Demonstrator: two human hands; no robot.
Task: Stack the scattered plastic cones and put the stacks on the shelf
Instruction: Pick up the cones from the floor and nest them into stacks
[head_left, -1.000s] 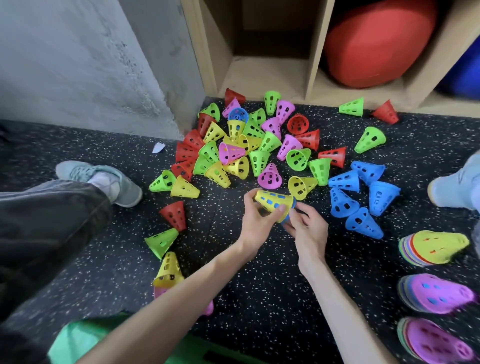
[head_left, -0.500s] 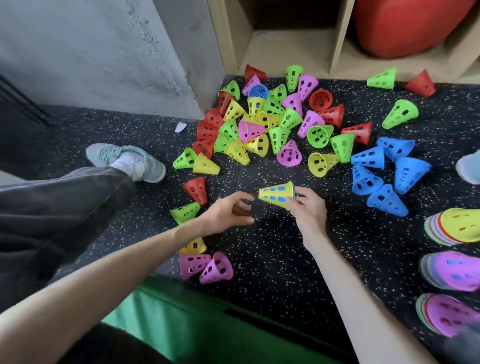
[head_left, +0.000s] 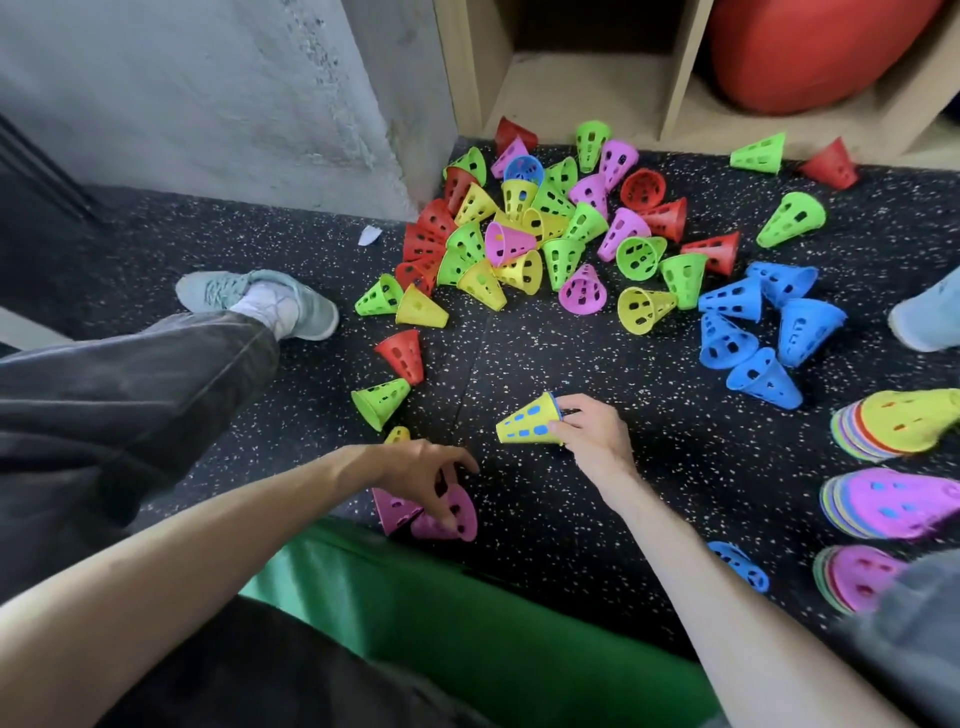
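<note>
My right hand (head_left: 592, 441) grips a yellow cone (head_left: 527, 426) by its wide rim; a blue cone is nested inside it. My left hand (head_left: 421, 470) hovers over two pink cones (head_left: 460, 514) lying on the floor near me, fingertips touching one, fingers spread and not closed round it. A big pile of loose cones (head_left: 545, 234) in red, green, yellow and pink lies ahead, with several blue cones (head_left: 753, 322) to its right. Three finished stacks (head_left: 893, 426) lie on their sides at the right edge. The wooden shelf (head_left: 571, 93) stands behind the pile.
A red ball (head_left: 821, 47) fills the shelf's right compartment. My left leg and shoe (head_left: 260, 301) stretch along the floor on the left. A green mat (head_left: 467, 623) lies under me. A green cone (head_left: 379, 402), a red cone (head_left: 402, 353) and a lone blue cone (head_left: 740, 564) lie nearby.
My left hand let go of the yellow cone and moved down and left onto the pink cones. My right hand kept the yellow cone. The camera tilted down.
</note>
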